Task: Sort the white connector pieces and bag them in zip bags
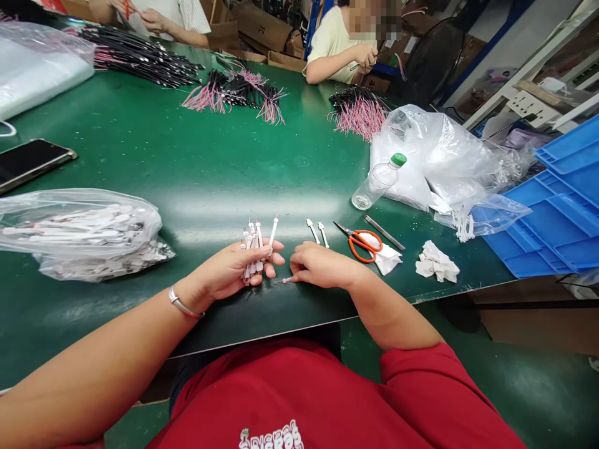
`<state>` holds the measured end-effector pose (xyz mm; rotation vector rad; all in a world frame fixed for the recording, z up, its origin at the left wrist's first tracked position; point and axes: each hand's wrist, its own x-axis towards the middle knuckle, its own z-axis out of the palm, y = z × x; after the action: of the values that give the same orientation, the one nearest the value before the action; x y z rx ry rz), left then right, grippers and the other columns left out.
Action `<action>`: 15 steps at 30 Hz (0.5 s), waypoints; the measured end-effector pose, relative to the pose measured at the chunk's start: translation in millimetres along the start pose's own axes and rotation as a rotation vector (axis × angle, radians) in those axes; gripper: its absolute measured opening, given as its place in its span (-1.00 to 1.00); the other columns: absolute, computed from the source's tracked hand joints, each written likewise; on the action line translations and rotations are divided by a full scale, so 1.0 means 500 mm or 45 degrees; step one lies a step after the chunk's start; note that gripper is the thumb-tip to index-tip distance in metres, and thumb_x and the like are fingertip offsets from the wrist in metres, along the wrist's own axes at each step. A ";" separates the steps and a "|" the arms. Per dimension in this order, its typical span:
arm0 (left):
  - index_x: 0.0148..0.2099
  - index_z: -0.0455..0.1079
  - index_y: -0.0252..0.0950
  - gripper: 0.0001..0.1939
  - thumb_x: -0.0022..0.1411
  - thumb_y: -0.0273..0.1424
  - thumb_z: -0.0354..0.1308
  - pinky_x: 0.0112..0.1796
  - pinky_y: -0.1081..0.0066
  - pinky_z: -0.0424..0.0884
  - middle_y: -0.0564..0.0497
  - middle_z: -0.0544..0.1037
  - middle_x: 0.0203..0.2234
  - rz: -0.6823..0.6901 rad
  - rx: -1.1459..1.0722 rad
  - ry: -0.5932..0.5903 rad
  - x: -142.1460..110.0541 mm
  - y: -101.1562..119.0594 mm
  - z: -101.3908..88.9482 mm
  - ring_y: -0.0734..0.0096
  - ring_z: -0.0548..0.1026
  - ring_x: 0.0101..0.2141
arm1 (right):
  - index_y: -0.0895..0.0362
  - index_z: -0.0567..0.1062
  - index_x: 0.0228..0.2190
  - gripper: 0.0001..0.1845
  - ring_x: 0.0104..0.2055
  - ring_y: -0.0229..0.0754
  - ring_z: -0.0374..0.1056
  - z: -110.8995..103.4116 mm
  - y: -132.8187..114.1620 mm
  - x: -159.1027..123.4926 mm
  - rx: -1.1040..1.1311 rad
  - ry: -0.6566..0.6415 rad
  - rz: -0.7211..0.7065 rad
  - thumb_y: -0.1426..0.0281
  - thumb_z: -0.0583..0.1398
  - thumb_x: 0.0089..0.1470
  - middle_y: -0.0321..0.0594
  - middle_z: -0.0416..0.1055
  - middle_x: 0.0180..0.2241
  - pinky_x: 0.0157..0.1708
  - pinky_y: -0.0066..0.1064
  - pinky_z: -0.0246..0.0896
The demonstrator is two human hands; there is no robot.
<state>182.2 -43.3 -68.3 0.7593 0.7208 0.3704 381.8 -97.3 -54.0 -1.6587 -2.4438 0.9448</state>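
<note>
Left hand [224, 271] clamped on a bundle of white connectors [255, 246], and the right hand [322, 265] curls over a short pin [284, 280], tip pointing left toward the bundle!

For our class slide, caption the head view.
Left hand holds white leads; right hand rests near scissors on green bench.

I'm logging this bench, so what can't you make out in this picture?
All in the head view:
The small piece at the right hand: too small to identify, and the fingers cover part of it.
The white parts in the left hand: their lower ends are hidden by the fingers.
The contents of the plastic bag: blurred by the film.
The print on the red shirt: cut off by the bottom edge.
</note>
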 end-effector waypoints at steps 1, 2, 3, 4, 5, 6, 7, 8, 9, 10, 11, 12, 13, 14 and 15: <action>-0.17 0.44 -0.39 -0.83 0.15 -0.51 0.16 -0.72 0.64 0.22 -0.08 0.54 -0.45 0.009 -0.009 0.002 0.000 0.000 -0.001 0.50 0.45 -0.56 | 0.17 0.38 -0.56 -0.81 -0.30 -0.21 0.20 0.005 -0.001 0.003 0.005 0.030 0.006 0.45 0.26 0.01 -0.24 0.30 -0.46 -0.26 -0.38 0.06; -0.17 0.44 -0.39 -0.83 0.14 -0.51 0.16 -0.72 0.64 0.22 -0.07 0.54 -0.45 0.023 -0.024 0.004 0.000 0.001 -0.001 0.50 0.46 -0.56 | 0.17 0.36 -0.56 -0.81 -0.34 -0.23 0.19 0.010 -0.001 0.006 0.042 0.106 0.039 0.46 0.24 0.03 -0.26 0.30 -0.47 -0.29 -0.39 0.06; -0.17 0.44 -0.39 -0.83 0.14 -0.51 0.16 -0.72 0.64 0.23 -0.07 0.54 -0.45 0.038 -0.043 0.008 0.000 0.001 -0.002 0.50 0.46 -0.55 | 0.16 0.33 -0.56 -0.80 -0.37 -0.25 0.19 0.013 0.000 0.011 0.123 0.218 0.096 0.45 0.22 0.05 -0.28 0.28 -0.49 -0.33 -0.40 0.06; -0.17 0.44 -0.39 -0.83 0.15 -0.50 0.16 -0.71 0.64 0.23 -0.07 0.53 -0.45 0.051 -0.066 0.015 0.000 0.002 -0.003 0.49 0.46 -0.55 | 0.15 0.30 -0.55 -0.79 -0.41 -0.28 0.19 0.015 0.002 0.015 0.261 0.345 0.164 0.43 0.19 0.07 -0.31 0.27 -0.51 -0.37 -0.42 0.06; -0.18 0.44 -0.39 -0.84 0.16 -0.49 0.16 -0.71 0.64 0.24 -0.07 0.53 -0.44 0.058 -0.089 0.025 0.000 0.004 -0.003 0.49 0.47 -0.54 | 0.14 0.28 -0.53 -0.79 -0.45 -0.30 0.20 0.015 0.003 0.019 0.456 0.465 0.224 0.39 0.17 0.09 -0.34 0.26 -0.54 -0.42 -0.44 0.07; -0.19 0.45 -0.40 -0.84 0.17 -0.47 0.14 -0.71 0.64 0.25 -0.08 0.53 -0.44 0.058 -0.108 0.036 0.000 0.005 -0.003 0.48 0.48 -0.53 | 0.13 0.27 -0.52 -0.78 -0.49 -0.31 0.22 0.014 0.004 0.023 0.692 0.560 0.265 0.34 0.17 0.09 -0.37 0.26 -0.57 -0.46 -0.46 0.07; -0.19 0.45 -0.41 -0.84 0.19 -0.45 0.13 -0.71 0.63 0.25 -0.09 0.53 -0.43 0.054 -0.121 0.047 0.000 0.007 -0.002 0.47 0.49 -0.52 | 0.12 0.26 -0.50 -0.76 -0.51 -0.33 0.24 0.012 0.004 0.026 0.946 0.625 0.279 0.28 0.18 0.08 -0.39 0.27 -0.58 -0.50 -0.48 0.08; -0.20 0.45 -0.42 -0.83 0.21 -0.43 0.11 -0.71 0.63 0.26 -0.10 0.53 -0.42 0.048 -0.127 0.057 0.000 0.008 -0.002 0.46 0.49 -0.52 | 0.13 0.26 -0.49 -0.72 -0.53 -0.34 0.26 0.009 0.003 0.029 1.190 0.661 0.272 0.23 0.21 0.04 -0.40 0.28 -0.59 -0.54 -0.50 0.09; -0.20 0.46 -0.42 -0.82 0.22 -0.42 0.10 -0.71 0.62 0.26 -0.10 0.53 -0.42 0.042 -0.127 0.065 0.000 0.009 -0.001 0.45 0.50 -0.51 | 0.13 0.27 -0.49 -0.67 -0.54 -0.36 0.28 0.007 0.000 0.031 1.399 0.674 0.256 0.18 0.25 -0.02 -0.40 0.30 -0.59 -0.57 -0.53 0.10; -0.21 0.46 -0.42 -0.82 0.22 -0.41 0.11 -0.71 0.63 0.25 -0.10 0.52 -0.41 0.038 -0.123 0.070 0.000 0.009 0.000 0.44 0.50 -0.51 | 0.14 0.28 -0.50 -0.63 -0.55 -0.37 0.30 0.007 -0.004 0.033 1.562 0.675 0.238 0.15 0.30 -0.10 -0.40 0.32 -0.58 -0.58 -0.54 0.11; -0.21 0.46 -0.42 -0.82 0.21 -0.40 0.13 -0.71 0.63 0.25 -0.09 0.52 -0.41 0.040 -0.114 0.071 0.001 0.008 0.000 0.45 0.49 -0.51 | 0.14 0.29 -0.50 -0.59 -0.55 -0.38 0.32 0.007 -0.008 0.034 1.681 0.672 0.225 0.13 0.33 -0.17 -0.40 0.34 -0.57 -0.59 -0.56 0.13; -0.21 0.45 -0.41 -0.82 0.19 -0.39 0.16 -0.71 0.63 0.25 -0.08 0.51 -0.41 0.047 -0.099 0.066 0.002 0.007 0.001 0.47 0.48 -0.51 | 0.14 0.30 -0.51 -0.56 -0.54 -0.39 0.33 0.009 -0.013 0.036 1.765 0.669 0.220 0.13 0.36 -0.22 -0.40 0.35 -0.56 -0.58 -0.57 0.16; -0.22 0.45 -0.40 -0.82 0.17 -0.37 0.19 -0.70 0.64 0.24 -0.07 0.51 -0.40 0.055 -0.076 0.052 0.002 0.005 0.001 0.49 0.47 -0.51 | 0.14 0.30 -0.51 -0.55 -0.53 -0.39 0.35 0.013 -0.018 0.038 1.818 0.664 0.218 0.13 0.38 -0.25 -0.40 0.37 -0.56 -0.57 -0.58 0.18; -0.24 0.45 -0.40 -0.81 0.14 -0.36 0.23 -0.70 0.65 0.23 -0.06 0.50 -0.40 0.064 -0.045 0.029 0.003 0.002 0.001 0.52 0.45 -0.51 | 0.14 0.30 -0.51 -0.55 -0.53 -0.39 0.36 0.017 -0.023 0.040 1.845 0.660 0.213 0.14 0.38 -0.26 -0.40 0.38 -0.56 -0.56 -0.58 0.20; -0.26 0.45 -0.39 -0.80 0.11 -0.35 0.26 -0.70 0.66 0.20 -0.05 0.49 -0.40 0.074 -0.011 0.001 0.004 -0.001 0.001 0.55 0.43 -0.52 | 0.14 0.30 -0.51 -0.55 -0.52 -0.38 0.37 0.022 -0.026 0.042 1.852 0.661 0.204 0.15 0.39 -0.26 -0.40 0.38 -0.55 -0.55 -0.58 0.22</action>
<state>183.9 -42.8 -69.0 0.7730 0.6986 0.4267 358.3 -87.6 -62.5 -1.1861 -0.7617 1.4587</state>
